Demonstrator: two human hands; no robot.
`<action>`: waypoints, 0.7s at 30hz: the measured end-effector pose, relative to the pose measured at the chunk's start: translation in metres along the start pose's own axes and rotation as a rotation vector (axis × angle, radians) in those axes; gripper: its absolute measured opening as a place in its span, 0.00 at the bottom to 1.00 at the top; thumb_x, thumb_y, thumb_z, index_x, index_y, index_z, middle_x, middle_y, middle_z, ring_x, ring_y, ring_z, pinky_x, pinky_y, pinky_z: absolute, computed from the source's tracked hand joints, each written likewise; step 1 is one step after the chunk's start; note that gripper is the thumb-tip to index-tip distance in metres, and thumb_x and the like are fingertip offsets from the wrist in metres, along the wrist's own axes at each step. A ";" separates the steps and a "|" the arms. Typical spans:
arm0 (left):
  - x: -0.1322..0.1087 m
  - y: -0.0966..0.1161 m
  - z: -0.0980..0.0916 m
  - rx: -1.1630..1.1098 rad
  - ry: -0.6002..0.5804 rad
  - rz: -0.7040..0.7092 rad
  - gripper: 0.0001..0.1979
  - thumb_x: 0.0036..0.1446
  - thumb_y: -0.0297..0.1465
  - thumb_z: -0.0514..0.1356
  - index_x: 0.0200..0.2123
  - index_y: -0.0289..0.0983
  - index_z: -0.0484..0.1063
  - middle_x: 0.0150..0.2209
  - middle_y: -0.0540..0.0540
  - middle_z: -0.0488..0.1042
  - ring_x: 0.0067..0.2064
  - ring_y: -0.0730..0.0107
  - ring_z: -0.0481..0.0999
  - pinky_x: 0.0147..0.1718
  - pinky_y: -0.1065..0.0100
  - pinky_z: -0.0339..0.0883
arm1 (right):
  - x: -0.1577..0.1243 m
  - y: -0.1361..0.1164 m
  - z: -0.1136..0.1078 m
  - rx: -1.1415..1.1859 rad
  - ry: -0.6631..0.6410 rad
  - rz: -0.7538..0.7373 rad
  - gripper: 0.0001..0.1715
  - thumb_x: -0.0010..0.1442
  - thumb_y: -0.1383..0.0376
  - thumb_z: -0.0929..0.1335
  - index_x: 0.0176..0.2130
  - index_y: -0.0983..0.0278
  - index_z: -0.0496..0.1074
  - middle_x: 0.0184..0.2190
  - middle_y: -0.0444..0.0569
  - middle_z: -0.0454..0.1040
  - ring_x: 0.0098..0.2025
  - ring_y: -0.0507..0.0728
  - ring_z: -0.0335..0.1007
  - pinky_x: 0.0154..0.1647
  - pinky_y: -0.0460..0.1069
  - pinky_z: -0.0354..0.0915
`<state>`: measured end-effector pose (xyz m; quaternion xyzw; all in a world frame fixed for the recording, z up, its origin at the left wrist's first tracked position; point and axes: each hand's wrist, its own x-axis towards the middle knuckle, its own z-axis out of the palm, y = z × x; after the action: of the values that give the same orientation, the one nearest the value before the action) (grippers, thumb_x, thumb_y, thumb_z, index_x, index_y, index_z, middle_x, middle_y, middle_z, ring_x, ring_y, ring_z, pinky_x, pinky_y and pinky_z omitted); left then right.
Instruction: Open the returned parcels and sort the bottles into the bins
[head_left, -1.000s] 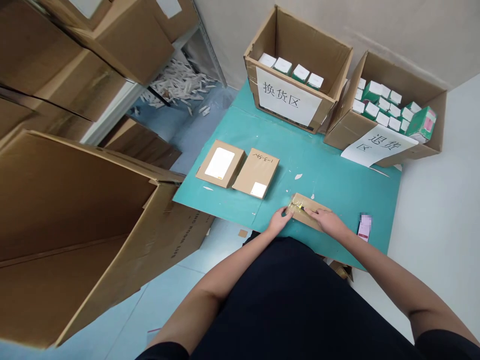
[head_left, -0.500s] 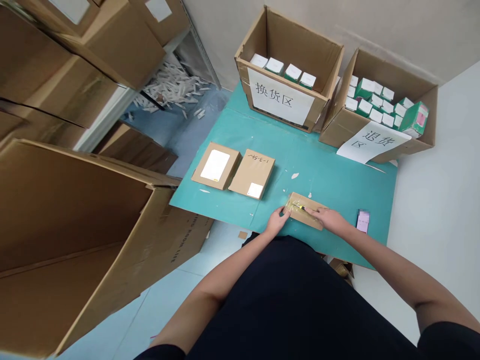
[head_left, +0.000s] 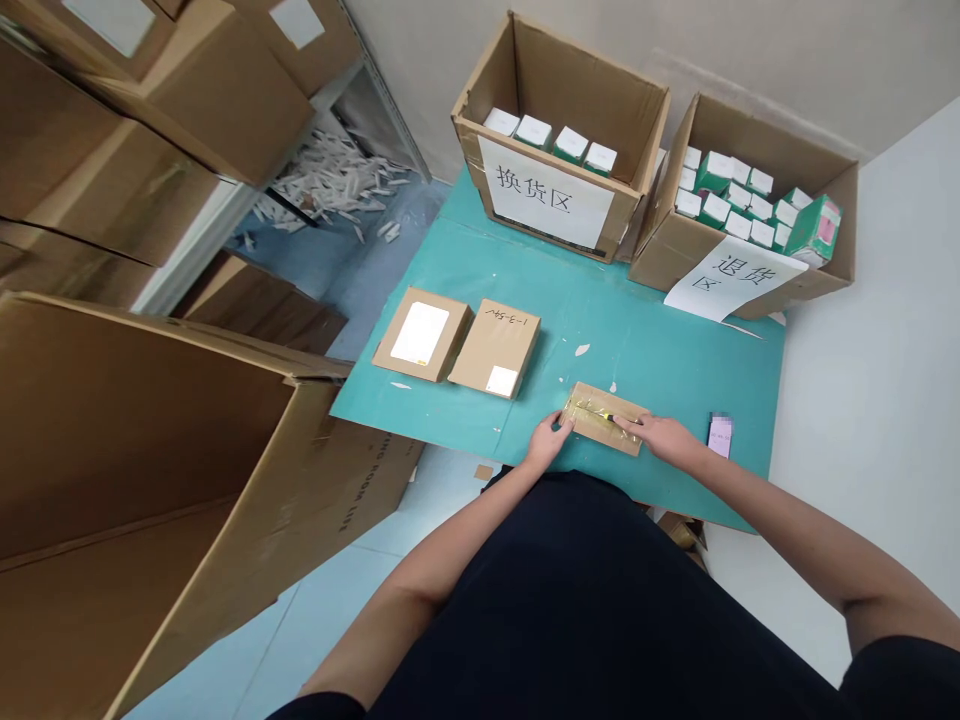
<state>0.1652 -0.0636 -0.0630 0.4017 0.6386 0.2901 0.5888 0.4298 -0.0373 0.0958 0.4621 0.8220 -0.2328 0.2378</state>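
A small brown cardboard box with clear, shiny tape along its top lies near the table's front edge. My left hand grips its left end, with the thumb by the top edge. In my right hand is a yellow and black utility knife, its tip pointing left over the taped top. The fingers of the right hand are closed round the handle, above the box's right part. Whether the blade is in the tape is too small to tell.
Two cardboard boxes, a labelled one and a handwritten one, lie on the green table. Behind stand two open cartons holding white-green packs. A phone-like object lies right. A large open carton stands left.
The knife in my right hand has slid right along the box's taped top. My left hand stays at the box's left end. The whole view has shifted slightly.
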 end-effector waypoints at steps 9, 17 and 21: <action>-0.001 0.003 -0.002 0.017 -0.006 0.015 0.24 0.57 0.45 0.64 0.52 0.36 0.78 0.53 0.39 0.80 0.57 0.49 0.76 0.59 0.55 0.66 | -0.024 0.018 0.017 -0.039 -0.001 0.037 0.44 0.62 0.77 0.58 0.70 0.46 0.57 0.45 0.51 0.78 0.41 0.59 0.76 0.39 0.49 0.64; -0.005 0.014 -0.003 0.062 -0.005 0.039 0.22 0.59 0.44 0.61 0.50 0.37 0.79 0.51 0.41 0.81 0.54 0.50 0.78 0.56 0.57 0.68 | -0.079 0.042 0.022 -0.015 -0.003 0.116 0.43 0.60 0.76 0.60 0.68 0.44 0.61 0.37 0.48 0.74 0.30 0.55 0.70 0.34 0.48 0.60; -0.008 0.020 -0.002 0.100 -0.008 0.040 0.20 0.59 0.43 0.60 0.48 0.37 0.79 0.50 0.41 0.82 0.52 0.50 0.79 0.54 0.58 0.69 | -0.093 0.041 0.023 -0.016 -0.013 0.146 0.48 0.58 0.78 0.60 0.69 0.44 0.58 0.35 0.48 0.73 0.29 0.55 0.68 0.31 0.47 0.58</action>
<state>0.1665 -0.0600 -0.0419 0.4444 0.6419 0.2679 0.5645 0.5128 -0.0926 0.1275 0.5174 0.7865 -0.2110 0.2632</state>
